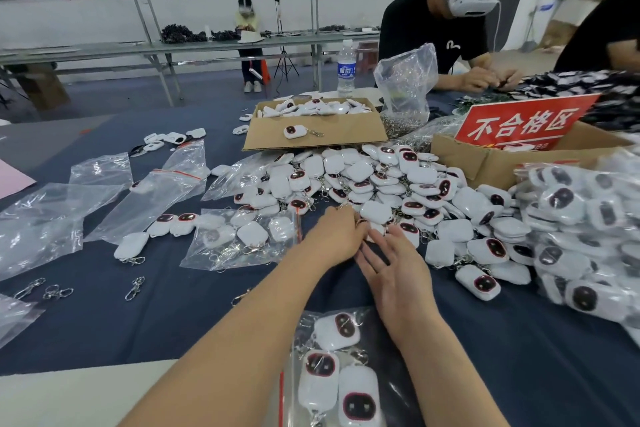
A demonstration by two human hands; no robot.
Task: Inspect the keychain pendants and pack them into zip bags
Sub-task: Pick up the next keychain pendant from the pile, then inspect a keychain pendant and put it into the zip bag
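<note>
Two hands: both reach forward, side by side and nearly touching, at the near edge of the heap.
left hand [332, 236]: back upward, fingers curled down onto the heap's edge; the hand hides its own fingertips, so I cannot tell whether they pinch a pendant or a clasp.
right hand [391, 265]: palm up, fingers straight and spread, holding nothing, tips just short of the closest pendants.
pendant pile [381, 184]: loose white pendants heaped on the desk [138, 322], straight ahead of both hands; the left hand touches it and is the nearer.
nearest pendant [375, 211]: plain side up, just beyond the left hand.
zip bag [332, 367]: flat on the desk, toward the person, behind both hands and partly under the right forearm; several pendants inside; long axis runs toward and away, red seal strip along its left edge.
coming move, as I judge it: a picked pendant must travel back toward the person; the bag's mouth seems to face left, favouring the left hand as carrier.
</note>
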